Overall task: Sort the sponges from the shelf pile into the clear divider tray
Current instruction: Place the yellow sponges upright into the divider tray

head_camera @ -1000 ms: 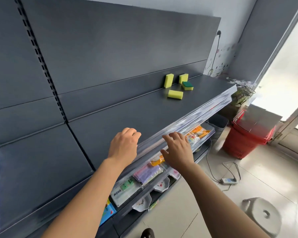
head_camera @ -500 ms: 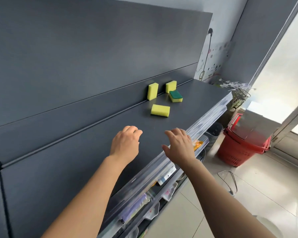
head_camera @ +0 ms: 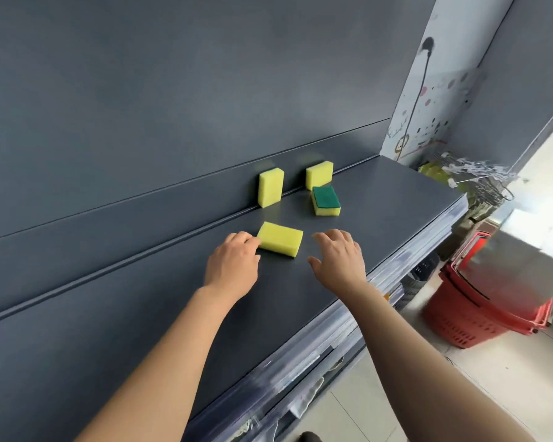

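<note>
Left hand [head_camera: 232,266]: fingers loosely curled, gripping nothing, at the sponge's [head_camera: 280,239] left edge.
Right hand [head_camera: 337,261]: fingers spread, just right of sponge, apart from it.
Sponge: flat on shelf [head_camera: 173,298], between both hands.
Green-topped sponge [head_camera: 325,200]: flat, farther back.

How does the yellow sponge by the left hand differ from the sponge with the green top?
The yellow sponge shows only yellow foam; the green-topped sponge shows a green face. The yellow sponge lies nearest, beside the left hand; the green-topped sponge lies farther back. Both lie flat on the shelf.
</note>
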